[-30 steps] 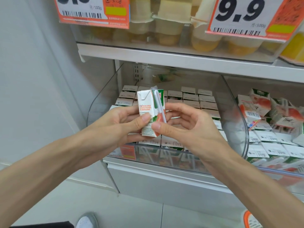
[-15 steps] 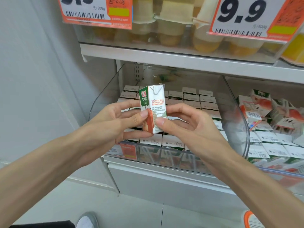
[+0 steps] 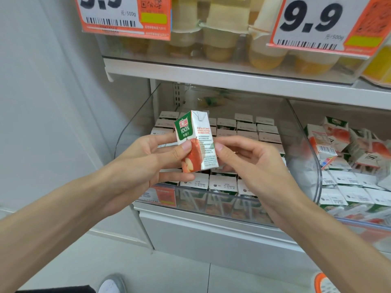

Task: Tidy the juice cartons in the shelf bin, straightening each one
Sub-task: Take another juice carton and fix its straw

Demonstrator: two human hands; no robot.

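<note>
left grip (image 3: 148, 159) and right grip (image 3: 251, 161) pinch green-white cardboard juice carton (image 3: 195, 142) over front edge of clear plastic shelf bin (image 3: 133, 127); binned rows (image 3: 246, 127) look straight, held one unplaced.

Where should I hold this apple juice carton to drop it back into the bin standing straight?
Probably its upper half, front and back faces, with the grip coming from above. The juice carton stands nearly upright over the packed rows in the shelf bin, so its lower half should stay free to slide between neighbours. The left hand and right hand pinch it lower down.
</note>
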